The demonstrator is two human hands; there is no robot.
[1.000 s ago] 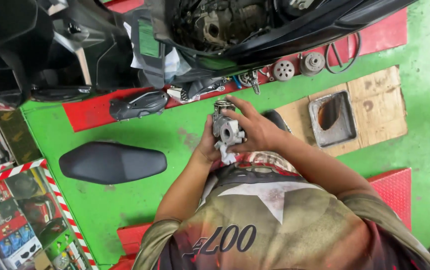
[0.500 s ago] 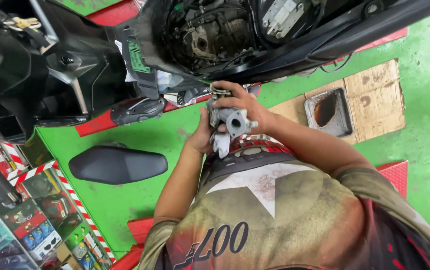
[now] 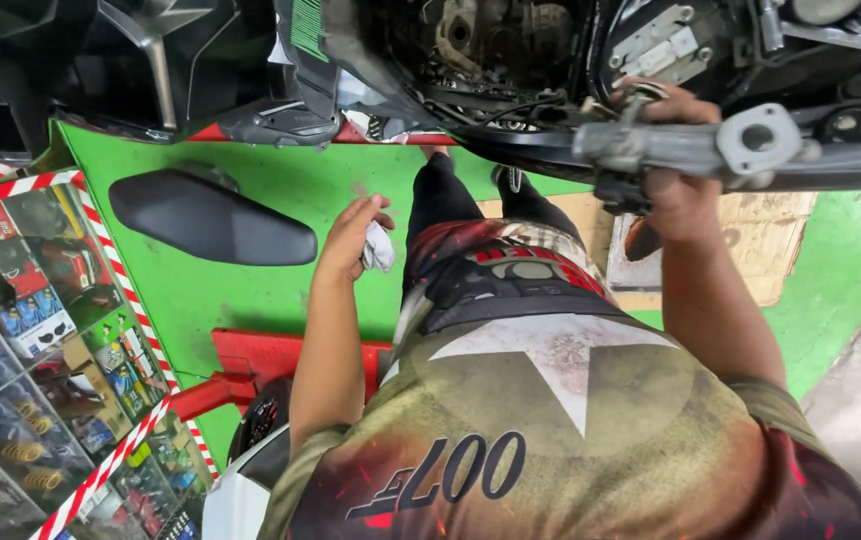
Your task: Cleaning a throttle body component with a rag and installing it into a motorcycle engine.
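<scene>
Up near the top right, the person's right hand (image 3: 676, 195) is closed around a grey cast-metal engine part with a round flanged opening (image 3: 691, 148), holding it raised against the underside of the stripped black scooter (image 3: 511, 60), where cables and engine pieces show. The left hand (image 3: 351, 238) hangs lower, over the green painted floor (image 3: 251, 290), its fingers curled shut on a small crumpled white rag (image 3: 379, 248). A black padded scooter seat (image 3: 209, 218) lies on the floor toward its left edge, well apart from both hands. A flattened brown cardboard sheet (image 3: 751, 240) lies on the floor below the right hand. A red metal ramp (image 3: 281, 355) lies by the left forearm, and red-and-white striped tape (image 3: 111, 270) borders the floor's left edge.
</scene>
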